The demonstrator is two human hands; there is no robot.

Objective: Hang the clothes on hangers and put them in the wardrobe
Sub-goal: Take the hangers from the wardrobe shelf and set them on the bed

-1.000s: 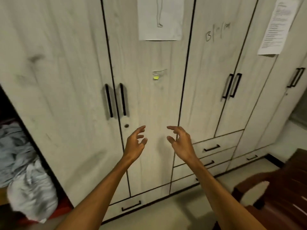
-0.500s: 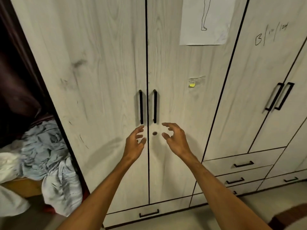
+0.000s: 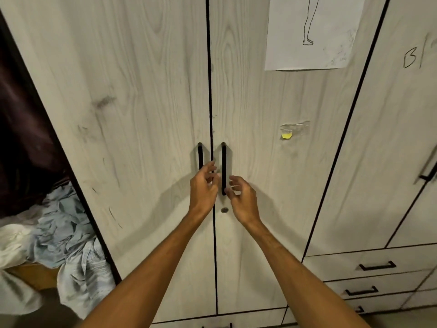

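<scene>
The left hand [image 3: 203, 187] and right hand [image 3: 244, 198], loosely curled and gripping nothing, reach the black bar handles [image 3: 223, 162] of the shut pale wood-grain wardrobe [image 3: 142, 114]. Crumpled pale-blue and white clothes [image 3: 63, 223] lie heaped beside it, lower left.

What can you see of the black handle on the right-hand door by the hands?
The handle is a slim black bar, metal by its look, mounted upright near the inner edge of the closed door, above a small round lock. The right hand curls its fingers beside the lower end; whether they touch it is unclear.
</scene>
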